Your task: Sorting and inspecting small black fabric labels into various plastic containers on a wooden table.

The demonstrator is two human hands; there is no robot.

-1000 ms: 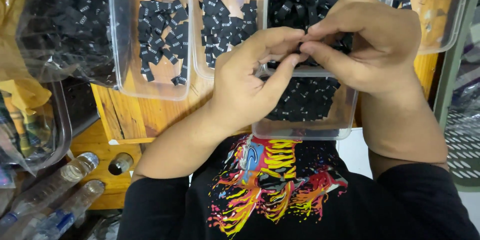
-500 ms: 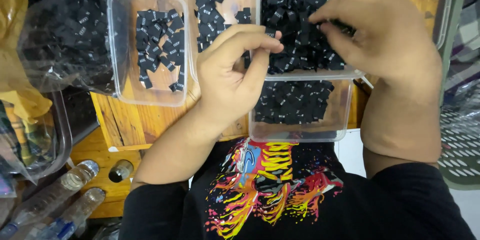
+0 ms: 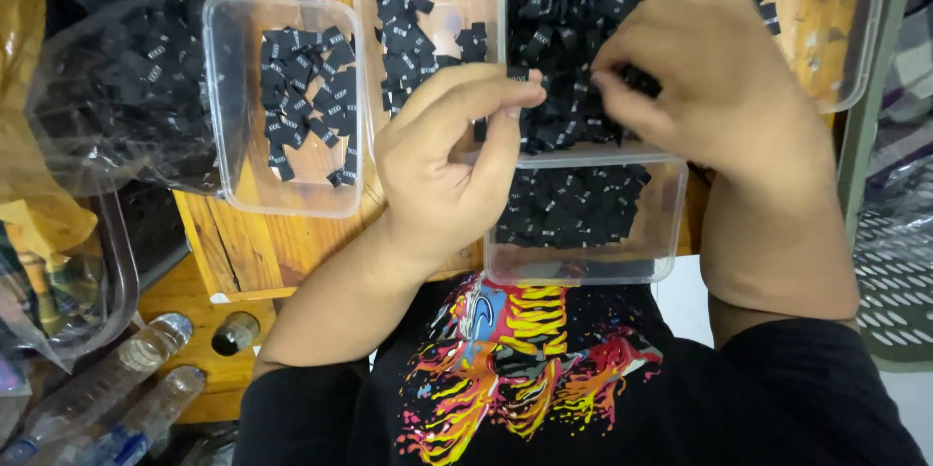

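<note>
Wooden tabletop (image 3: 243,252) carries a row of clear plastic tubs, each partly filled with small black woven labels; a bulging clear bag of the same labels (image 3: 117,77) lies at the far left; plastic bottles (image 3: 117,388) lie below the tabletop edge.

Left hand (image 3: 447,165) hovers at the rim of the large middle tub (image 3: 583,150); its grip is nearly closed, thumb and forefinger pinching one black label (image 3: 518,72) just above the heap.

Right hand (image 3: 719,87) reaches into the heap of labels in the same tub; its fingertips are buried among them, so whether its grip has hold of anything cannot be told.

A lower tub (image 3: 583,262), also holding labels, sits partly under the large one at the tabletop edge, close to the person's chest.

Risk: the pinched label is held by a corner only, so it may slip and fall back into the heap; the lower tub overhangs the edge, so a nudge from either forearm could tip it.
</note>
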